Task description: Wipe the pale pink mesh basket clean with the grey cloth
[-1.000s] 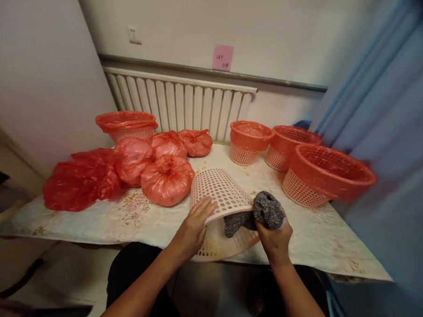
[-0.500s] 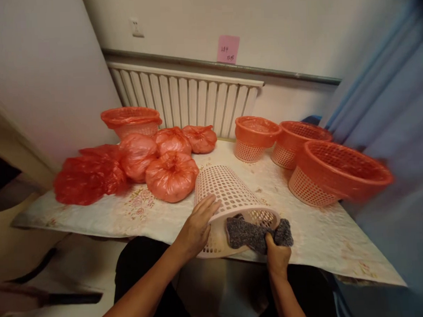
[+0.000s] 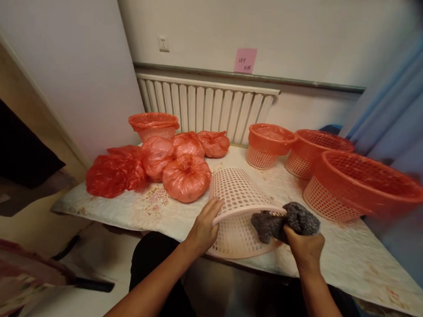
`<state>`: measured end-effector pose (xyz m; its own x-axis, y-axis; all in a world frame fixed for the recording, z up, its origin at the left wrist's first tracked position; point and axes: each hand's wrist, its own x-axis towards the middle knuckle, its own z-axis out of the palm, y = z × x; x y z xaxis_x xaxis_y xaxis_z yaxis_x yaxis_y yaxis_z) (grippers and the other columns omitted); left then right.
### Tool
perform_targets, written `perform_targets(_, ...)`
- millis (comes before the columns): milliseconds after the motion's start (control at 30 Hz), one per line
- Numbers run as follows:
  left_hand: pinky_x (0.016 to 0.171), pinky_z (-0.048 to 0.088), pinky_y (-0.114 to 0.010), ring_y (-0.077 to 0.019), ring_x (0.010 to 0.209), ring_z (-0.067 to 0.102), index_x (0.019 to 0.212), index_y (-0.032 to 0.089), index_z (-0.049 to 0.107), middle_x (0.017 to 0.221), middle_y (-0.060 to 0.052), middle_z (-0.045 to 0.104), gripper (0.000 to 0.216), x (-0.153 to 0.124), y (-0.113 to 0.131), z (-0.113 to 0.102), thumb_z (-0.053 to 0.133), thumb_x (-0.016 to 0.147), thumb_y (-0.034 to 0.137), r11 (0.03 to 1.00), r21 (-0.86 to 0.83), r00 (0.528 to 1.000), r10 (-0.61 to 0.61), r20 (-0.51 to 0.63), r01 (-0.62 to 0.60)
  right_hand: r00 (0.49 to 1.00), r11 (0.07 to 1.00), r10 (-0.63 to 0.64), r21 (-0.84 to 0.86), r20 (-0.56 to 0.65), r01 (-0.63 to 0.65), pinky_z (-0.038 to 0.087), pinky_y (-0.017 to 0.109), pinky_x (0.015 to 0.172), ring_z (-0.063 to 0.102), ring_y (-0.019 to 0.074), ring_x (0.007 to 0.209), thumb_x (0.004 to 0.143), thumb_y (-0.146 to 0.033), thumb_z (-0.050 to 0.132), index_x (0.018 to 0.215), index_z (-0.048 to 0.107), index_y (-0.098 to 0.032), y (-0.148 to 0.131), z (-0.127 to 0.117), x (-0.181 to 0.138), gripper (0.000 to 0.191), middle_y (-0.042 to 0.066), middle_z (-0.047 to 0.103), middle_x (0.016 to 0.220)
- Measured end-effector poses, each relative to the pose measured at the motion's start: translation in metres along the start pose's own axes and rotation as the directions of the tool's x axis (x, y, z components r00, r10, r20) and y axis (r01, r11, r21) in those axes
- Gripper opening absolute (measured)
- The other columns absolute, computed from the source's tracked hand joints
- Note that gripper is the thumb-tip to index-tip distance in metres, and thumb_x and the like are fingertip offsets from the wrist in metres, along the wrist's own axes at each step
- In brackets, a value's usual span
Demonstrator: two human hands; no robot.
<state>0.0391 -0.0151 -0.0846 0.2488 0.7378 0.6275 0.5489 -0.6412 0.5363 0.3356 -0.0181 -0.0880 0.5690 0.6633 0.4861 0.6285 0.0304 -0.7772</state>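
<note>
A pale pink perforated basket (image 3: 239, 201) lies on its side at the near edge of the table (image 3: 345, 255), its mouth facing me. My left hand (image 3: 203, 226) rests on its rim with the fingers laid flat along the wall. My right hand (image 3: 304, 248) grips a grey rag (image 3: 284, 220), which is bunched at the right of the basket's mouth and reaches inside it.
Three baskets lined with red bags (image 3: 360, 184) stand at the right, a fourth (image 3: 154, 126) at the back left. Several tied red bags (image 3: 186, 176) lie in the middle and left. A white radiator (image 3: 205, 105) runs behind, a blue curtain (image 3: 402, 117) at right.
The rag has moved from low inside the basket's mouth up to its right rim with my right hand. My view has swung to the left. My left hand stays on the basket.
</note>
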Motion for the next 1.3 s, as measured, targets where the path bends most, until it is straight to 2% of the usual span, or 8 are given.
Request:
perform_targets(67, 0.110, 0.038, -0.052, -0.0266, 0.135, 0.040, 0.139, 0.016, 0.042, 0.144, -0.015, 0.045, 0.076, 0.008, 0.007, 0.002, 0.042, 0.066, -0.005, 1.000, -0.005, 0.999, 0.029, 0.021, -0.029, 0.950, 0.950, -0.310, -0.019, 0.044, 0.311, 0.051, 0.036, 0.080, 0.065, 0.0270, 0.088, 0.066, -0.039, 0.068, 0.099, 0.068, -0.012, -0.023, -0.008, 0.010, 0.043, 0.011, 0.070, 0.097)
perform_targets(133, 0.110, 0.038, -0.051, -0.0262, 0.136, 0.039, 0.140, 0.017, 0.041, 0.145, -0.015, 0.044, 0.075, 0.018, 0.016, 0.004, 0.042, 0.068, -0.005, 0.997, -0.021, 0.995, 0.080, 0.056, -0.079, 0.820, 0.822, -0.559, -0.048, 0.124, 0.567, 0.051, 0.035, 0.083, 0.064, 0.0255, 0.092, 0.071, -0.037, 0.067, 0.104, 0.066, -0.014, -0.046, -0.011, 0.015, 0.041, 0.010, 0.069, 0.101)
perform_targets(233, 0.111, 0.038, -0.050, -0.0252, 0.136, 0.039, 0.139, 0.016, 0.041, 0.144, -0.016, 0.045, 0.070, 0.031, 0.029, 0.004, 0.041, 0.072, -0.004, 0.988, -0.042, 0.983, 0.150, 0.109, -0.146, 0.636, 0.641, -0.737, -0.065, 0.229, 0.765, 0.052, 0.033, 0.078, 0.064, 0.0224, 0.085, 0.078, -0.028, 0.061, 0.106, 0.065, -0.016, -0.073, -0.008, 0.015, 0.030, 0.008, 0.067, 0.092)
perform_targets(300, 0.111, 0.036, -0.050, -0.0248, 0.136, 0.038, 0.139, 0.014, 0.041, 0.143, -0.017, 0.045, 0.067, 0.036, 0.031, 0.004, 0.040, 0.074, -0.004, 0.986, -0.051, 0.977, 0.166, 0.138, -0.160, 0.601, 0.601, -0.765, -0.079, 0.230, 0.795, 0.052, 0.032, 0.074, 0.063, 0.0219, 0.082, 0.080, -0.023, 0.058, 0.105, 0.065, -0.016, -0.083, -0.003, 0.013, 0.027, 0.009, 0.066, 0.089)
perform_targets(567, 0.114, 0.030, -0.053, -0.0252, 0.139, 0.032, 0.141, 0.016, 0.039, 0.146, -0.017, 0.040, 0.067, 0.031, 0.020, 0.005, 0.038, 0.077, -0.003, 0.984, -0.083, 0.968, 0.169, 0.188, -0.156, 0.751, 0.761, -0.643, 0.008, 0.152, 0.649, 0.053, 0.035, 0.084, 0.064, 0.0236, 0.097, 0.080, -0.029, 0.062, 0.106, 0.062, -0.019, -0.072, 0.001, 0.003, 0.028, 0.008, 0.065, 0.102)
perform_targets(867, 0.114, 0.029, -0.053, -0.0255, 0.140, 0.029, 0.144, 0.021, 0.033, 0.149, -0.014, 0.037, 0.070, 0.021, 0.013, 0.003, 0.038, 0.078, -0.002, 0.980, -0.096, 0.969, 0.187, 0.163, -0.173, 0.983, 0.975, -0.178, 0.129, -0.046, 0.183, 0.052, 0.037, 0.084, 0.066, 0.0251, 0.090, 0.066, -0.032, 0.069, 0.104, 0.067, -0.013, -0.020, 0.012, 0.002, 0.042, 0.010, 0.071, 0.100)
perform_targets(1067, 0.113, 0.030, -0.054, -0.0260, 0.140, 0.030, 0.144, 0.022, 0.033, 0.149, -0.013, 0.036, 0.070, 0.018, 0.011, 0.003, 0.038, 0.078, -0.002, 0.981, -0.090, 0.972, 0.184, 0.144, -0.172, 0.978, 0.972, 0.200, 0.138, -0.055, -0.190, 0.053, 0.032, 0.069, 0.067, 0.0255, 0.077, 0.065, -0.034, 0.067, 0.086, 0.071, -0.009, 0.023, 0.017, -0.012, 0.033, 0.013, 0.073, 0.085)
perform_targets(1300, 0.114, 0.030, -0.053, -0.0249, 0.139, 0.032, 0.143, 0.021, 0.036, 0.149, -0.012, 0.038, 0.071, 0.015, 0.012, 0.002, 0.038, 0.076, -0.002, 0.985, -0.088, 0.978, 0.162, 0.134, -0.151, 0.925, 0.924, 0.380, 0.051, -0.005, -0.379, 0.047, 0.031, 0.049, 0.064, 0.0259, 0.056, 0.065, -0.042, 0.063, 0.058, 0.065, -0.018, 0.075, 0.033, -0.054, 0.024, 0.008, 0.064, 0.051)
